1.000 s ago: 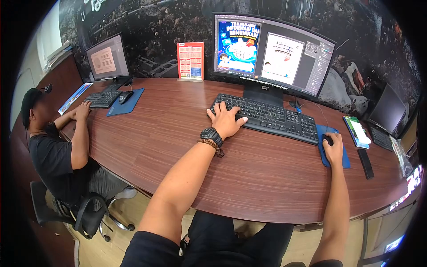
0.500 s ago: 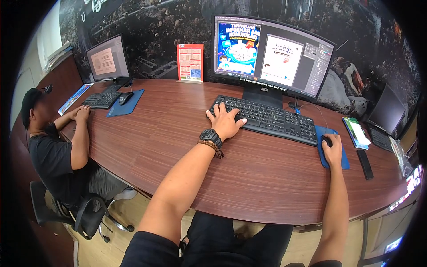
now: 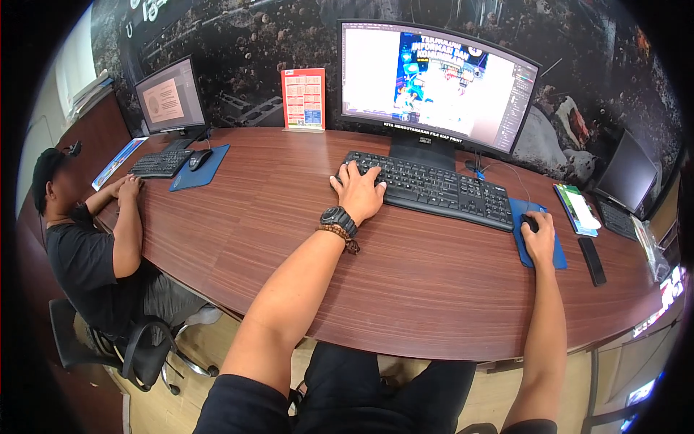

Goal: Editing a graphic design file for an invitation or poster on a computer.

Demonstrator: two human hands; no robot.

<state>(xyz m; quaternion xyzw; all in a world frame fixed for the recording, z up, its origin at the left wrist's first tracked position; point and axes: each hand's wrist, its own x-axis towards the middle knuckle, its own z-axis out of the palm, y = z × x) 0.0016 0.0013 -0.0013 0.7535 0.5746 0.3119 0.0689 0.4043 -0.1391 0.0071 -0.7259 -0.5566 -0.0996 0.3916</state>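
My left hand (image 3: 359, 195) rests over the left end of a black keyboard (image 3: 444, 192), its fingers spread on the keys and a black watch (image 3: 338, 217) and beaded bracelet on the wrist. Further right, my right hand (image 3: 539, 242) is wrapped round a black computer mouse (image 3: 531, 222) on a blue mouse pad (image 3: 518, 211). Behind the keyboard stands a large curved monitor (image 3: 369, 65). Its screen shows a colourful blue poster design partly covered by white, with tool panels along the right side.
To the left a person in black (image 3: 87, 246) sits with hands by a second keyboard (image 3: 160, 164), mouse and monitor (image 3: 171, 94). A red-framed calendar card (image 3: 304, 100) stands mid-desk. At right lie a black phone (image 3: 591, 261), booklets (image 3: 576, 210) and a dark laptop (image 3: 627, 172).
The two separate page images on the main screen have given way to one enlarged, overlapping design on white. Both hands hold nearly the same places; the view has shifted slightly.
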